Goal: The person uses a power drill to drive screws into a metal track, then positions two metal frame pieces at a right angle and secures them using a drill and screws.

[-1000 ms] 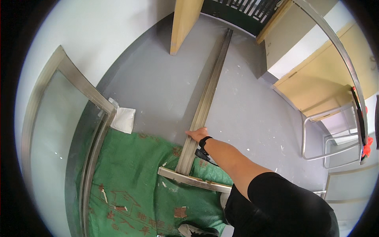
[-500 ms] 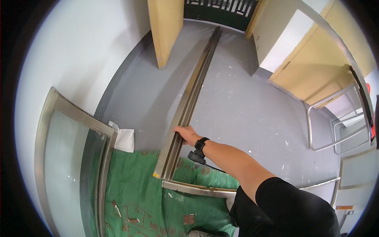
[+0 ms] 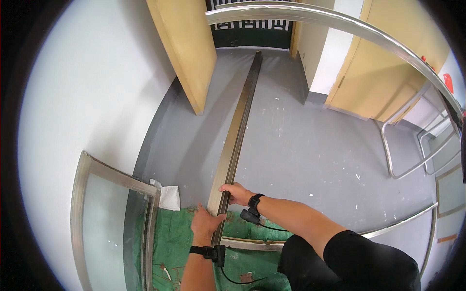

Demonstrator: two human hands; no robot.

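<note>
A long grooved metal frame bar [image 3: 233,133] runs lengthwise in front of me, from my hands toward the far gate. My right hand [image 3: 235,193] is closed on the bar's right edge, fingers over its top. Nearer to me, my left hand [image 3: 207,225] straddles the same bar, thumb on the right side and fingers on the left. The bar's near end is partly hidden by my left hand and wrist. Black straps with small cabled devices sit on both wrists. Beneath the near end lies a green sheet [image 3: 187,245], with another metal rail [image 3: 252,245] lying across it.
At the left a glazed metal-framed panel [image 3: 119,176] leans near the white wall. A white packet [image 3: 170,198] lies beside it. A yellow door [image 3: 189,58] stands open beyond. Another metal bar [image 3: 310,13] crosses the upper view; a tubular metal frame [image 3: 388,150] stands right.
My left hand has come into view and taken hold of the bar near its close end. My right hand stays on the bar. The view has shifted, bringing the upper metal bar further in.
</note>
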